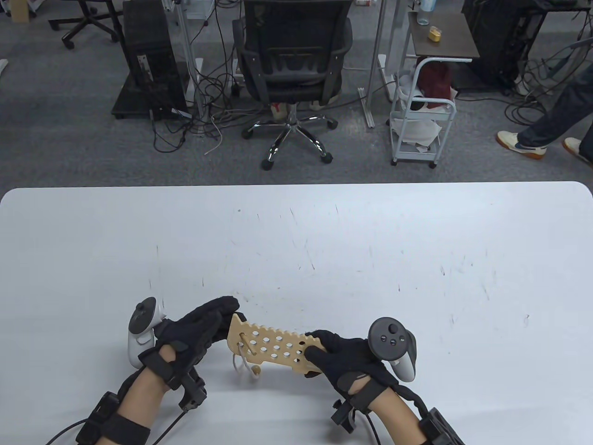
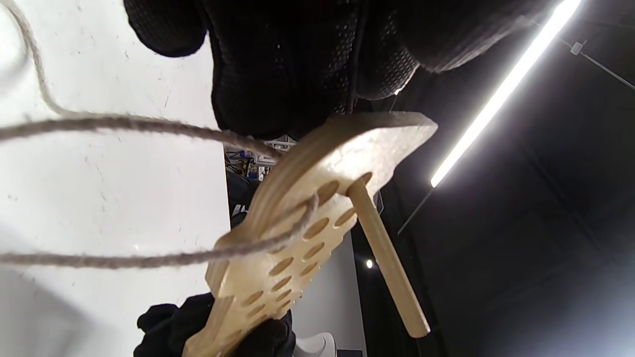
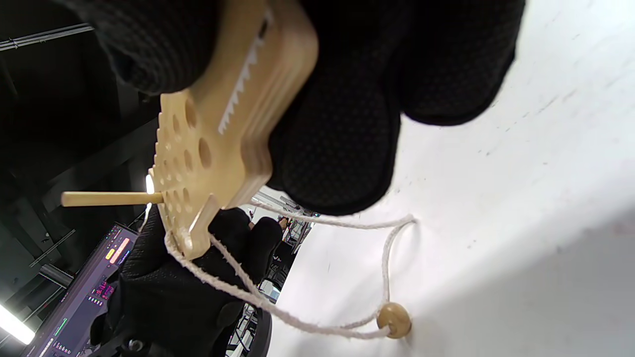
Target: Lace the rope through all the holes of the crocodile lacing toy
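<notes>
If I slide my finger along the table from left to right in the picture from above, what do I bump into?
White tracker → left hand → rope → crocodile lacing toy → right hand → dark tracker.

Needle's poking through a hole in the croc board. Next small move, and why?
Probably the left hand should pull the wooden needle fully through: it sticks out of the crocodile board, the rope hangs slack, and the right hand grips the other end.
</notes>
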Available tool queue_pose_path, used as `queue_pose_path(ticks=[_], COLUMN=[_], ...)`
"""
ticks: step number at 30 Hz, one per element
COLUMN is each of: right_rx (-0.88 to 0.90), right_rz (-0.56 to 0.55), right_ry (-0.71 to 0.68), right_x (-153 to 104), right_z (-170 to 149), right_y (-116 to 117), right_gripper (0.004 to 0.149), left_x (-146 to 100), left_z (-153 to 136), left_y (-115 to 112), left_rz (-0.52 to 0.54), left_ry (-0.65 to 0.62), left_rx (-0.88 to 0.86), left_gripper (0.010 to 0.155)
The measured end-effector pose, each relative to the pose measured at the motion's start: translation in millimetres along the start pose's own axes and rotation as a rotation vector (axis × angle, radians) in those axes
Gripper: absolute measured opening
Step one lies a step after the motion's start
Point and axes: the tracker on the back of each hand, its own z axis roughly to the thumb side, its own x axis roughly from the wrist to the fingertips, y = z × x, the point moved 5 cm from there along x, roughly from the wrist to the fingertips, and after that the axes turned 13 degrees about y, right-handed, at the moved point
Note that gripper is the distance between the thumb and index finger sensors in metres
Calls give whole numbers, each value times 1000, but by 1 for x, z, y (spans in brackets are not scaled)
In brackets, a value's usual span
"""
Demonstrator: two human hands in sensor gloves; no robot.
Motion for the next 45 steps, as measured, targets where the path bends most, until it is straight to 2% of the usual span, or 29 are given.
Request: queue_pose_path(ticks=[11, 18, 36, 45], right_rx=[-24, -34, -30, -14], right_rz=[-67, -82, -101, -137], right_ry=[-50, -60, -62, -42], right_x=[-4, -5, -6, -7], right_z=[8, 9, 10, 9], right_y=[-4, -6, -8, -13], right_gripper=[46, 44, 44, 44], left_x=[1, -2, -3, -9], left_z=[0, 4, 5, 10], left_y=[-17, -15, -11, 5], left_rz=[-137, -92, -64, 60], left_ry=[-13, -23, -24, -29], left_rx=[-129, -57, -40, 25], left_gripper=[61, 62, 61, 66])
